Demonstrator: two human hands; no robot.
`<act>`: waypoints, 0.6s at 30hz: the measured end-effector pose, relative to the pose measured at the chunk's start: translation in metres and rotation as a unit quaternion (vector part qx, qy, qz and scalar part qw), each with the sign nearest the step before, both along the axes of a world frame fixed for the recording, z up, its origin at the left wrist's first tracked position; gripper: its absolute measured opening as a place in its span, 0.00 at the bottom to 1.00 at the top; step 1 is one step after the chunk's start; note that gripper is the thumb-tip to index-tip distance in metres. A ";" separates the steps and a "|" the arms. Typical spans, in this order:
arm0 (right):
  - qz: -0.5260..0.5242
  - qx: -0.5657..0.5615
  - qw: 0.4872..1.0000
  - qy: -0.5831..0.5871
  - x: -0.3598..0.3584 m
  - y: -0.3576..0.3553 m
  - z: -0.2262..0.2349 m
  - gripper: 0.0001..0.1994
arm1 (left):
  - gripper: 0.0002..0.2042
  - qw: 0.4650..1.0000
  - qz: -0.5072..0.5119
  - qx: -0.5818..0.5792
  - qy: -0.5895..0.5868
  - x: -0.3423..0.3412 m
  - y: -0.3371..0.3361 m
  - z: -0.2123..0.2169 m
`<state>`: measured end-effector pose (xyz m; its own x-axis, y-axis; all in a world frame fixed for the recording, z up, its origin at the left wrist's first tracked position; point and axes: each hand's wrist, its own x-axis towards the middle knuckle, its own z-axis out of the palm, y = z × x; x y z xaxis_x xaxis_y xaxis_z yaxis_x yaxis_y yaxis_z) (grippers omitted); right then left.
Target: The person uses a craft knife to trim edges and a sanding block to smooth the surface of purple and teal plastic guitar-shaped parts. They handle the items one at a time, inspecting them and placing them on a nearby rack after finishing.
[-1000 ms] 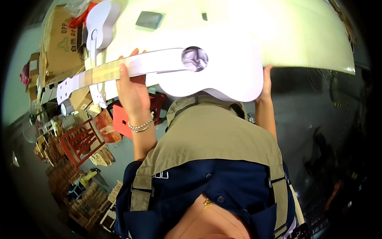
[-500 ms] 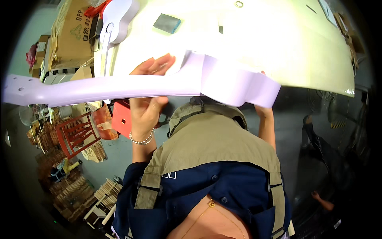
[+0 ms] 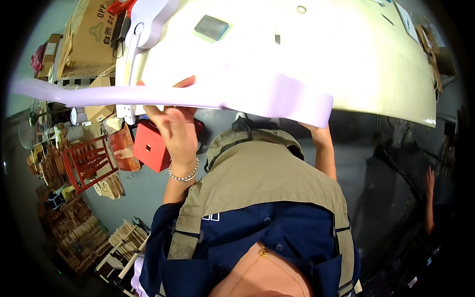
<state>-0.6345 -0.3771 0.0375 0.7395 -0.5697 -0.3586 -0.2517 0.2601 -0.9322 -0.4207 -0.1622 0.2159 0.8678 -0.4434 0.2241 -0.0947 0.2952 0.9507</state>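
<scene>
A lilac ukulele, side-on and slightly blurred, spans the view at the table's near edge. Its neck reaches left, and its rounded body is at the right. My left hand is closed around the neck, with fingertips showing beyond it and the thumb on the near side. At the body's lower right end my right hand grips it, most of its fingers hidden behind the body. Another lilac ukulele lies on the table at the far left.
On the pale table lie a grey block with a blue edge and a small ring. A cardboard box stands left. Below are a red stool, a red chair and stacked wooden parts. Another person's arm shows right.
The ukulele has turned about its length and its headstock end has risen. Its body has shifted left. My left hand has moved with the neck, its fingers changing position.
</scene>
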 end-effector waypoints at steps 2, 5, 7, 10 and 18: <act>0.002 -0.030 1.000 0.001 0.019 0.004 0.043 0.36 | 0.28 0.993 0.095 -0.008 0.067 0.008 0.012 -0.012; 0.022 -0.072 0.997 -0.014 0.039 0.010 0.075 0.38 | 0.22 0.975 0.185 0.007 0.125 0.011 0.028 -0.021; 0.037 -0.103 0.993 -0.039 0.048 0.014 0.084 0.40 | 0.22 0.959 0.231 0.020 0.163 0.014 0.042 -0.034; 0.038 -0.157 0.985 -0.055 0.061 0.023 0.094 0.45 | 0.21 0.920 0.298 0.000 0.256 0.016 0.061 -0.052; 0.174 -0.224 0.923 -0.260 0.093 0.036 0.132 0.51 | 0.19 0.918 0.219 0.043 0.328 0.021 0.132 -0.103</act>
<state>-0.5419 -0.3406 0.1695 0.9115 -0.2709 0.3096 0.2638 -0.1928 -0.9451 -0.3995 -0.0306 0.1126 0.9026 -0.0110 -0.4303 0.4152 0.2860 0.8636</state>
